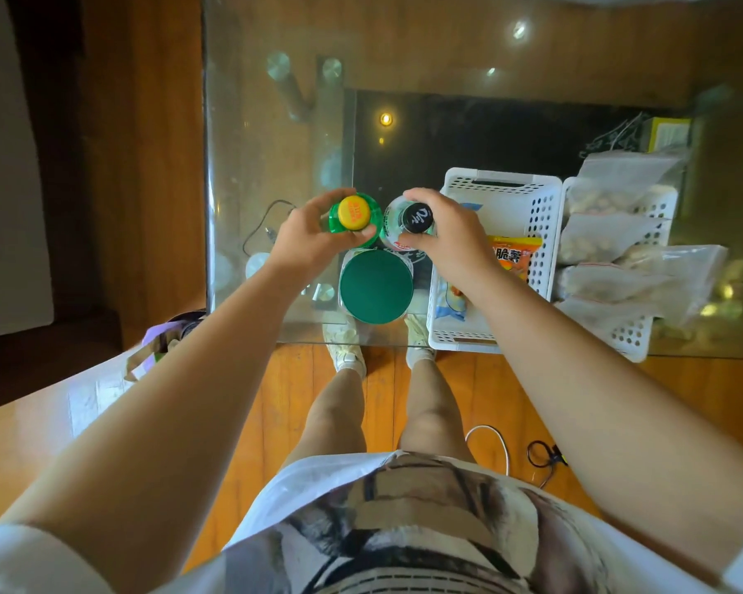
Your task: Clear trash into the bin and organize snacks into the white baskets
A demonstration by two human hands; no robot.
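Observation:
I look straight down at a glass table [275, 143]. My left hand [307, 235] grips a green bottle with a yellow cap [353, 213] around its neck. My right hand [445, 237] grips a clear bottle with a black cap [417, 217] beside it. Both bottles stand upright, close together. Just nearer to me stands a jar with a dark green lid [376, 286]. To the right a white basket [541, 207] holds an orange snack packet [513, 257]. A second white basket [631, 332] further right is piled with clear bags of nuts [610, 233].
A bin with a purple-edged bag [164, 340] sits on the floor at the table's left front corner. Cables [541, 454] lie on the wooden floor by my feet. A yellow box [665, 130] rests at the table's far right.

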